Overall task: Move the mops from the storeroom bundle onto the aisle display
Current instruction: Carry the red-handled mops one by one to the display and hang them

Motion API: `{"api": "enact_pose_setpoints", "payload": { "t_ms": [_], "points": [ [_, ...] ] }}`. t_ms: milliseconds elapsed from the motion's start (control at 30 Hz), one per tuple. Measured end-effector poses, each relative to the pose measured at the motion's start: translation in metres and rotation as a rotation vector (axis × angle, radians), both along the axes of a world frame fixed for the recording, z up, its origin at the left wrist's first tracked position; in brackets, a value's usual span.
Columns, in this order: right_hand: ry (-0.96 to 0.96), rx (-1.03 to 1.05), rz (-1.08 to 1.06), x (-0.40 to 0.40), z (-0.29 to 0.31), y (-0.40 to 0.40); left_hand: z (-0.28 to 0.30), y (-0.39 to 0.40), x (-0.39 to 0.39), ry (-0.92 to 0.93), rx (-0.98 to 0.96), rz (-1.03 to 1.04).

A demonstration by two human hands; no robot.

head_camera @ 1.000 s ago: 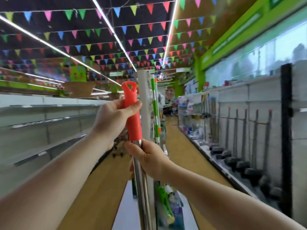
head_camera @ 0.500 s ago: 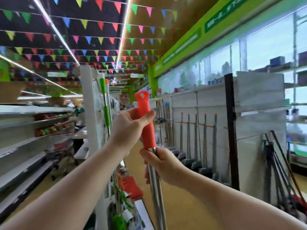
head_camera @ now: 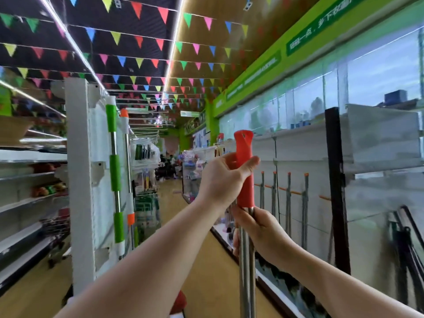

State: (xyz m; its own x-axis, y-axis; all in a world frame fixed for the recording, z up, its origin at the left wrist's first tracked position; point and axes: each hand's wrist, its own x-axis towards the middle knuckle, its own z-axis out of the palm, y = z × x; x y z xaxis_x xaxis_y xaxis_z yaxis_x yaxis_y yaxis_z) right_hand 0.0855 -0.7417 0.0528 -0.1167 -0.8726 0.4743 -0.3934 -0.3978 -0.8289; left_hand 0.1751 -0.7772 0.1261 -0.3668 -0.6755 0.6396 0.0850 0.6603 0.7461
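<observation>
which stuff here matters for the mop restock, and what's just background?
Job:
- red-handled mop, gripped by left hand and right hand
- mops already hanging on the right display

Background:
- green-banded poles on the left end panel
- ceiling bunting

Shop aisle floored in tan [head_camera: 206,267]; white shelving [head_camera: 78,180] set along both sides; ceiling strung with coloured bunting [head_camera: 137,42]; lit by strip lights [head_camera: 174,51]; windows [head_camera: 378,83] topped by green signage.
</observation>
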Motion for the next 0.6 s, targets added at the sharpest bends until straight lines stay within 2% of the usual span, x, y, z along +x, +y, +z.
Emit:
{"api": "enact_pose_setpoints", "payload": {
  "t_ms": [267,600],
  "points": [
    [-0.008,-0.035,0.101,-0.078,0.016,-0.131,0.018,-0.109,-0.071,0.023,-0.038,0.22],
    [-0.058,-0.074,0.145,-0.147,0.024,-0.301,0.021,-0.271,-0.135,-0.015,-0.096,0.288]
  ]
}}
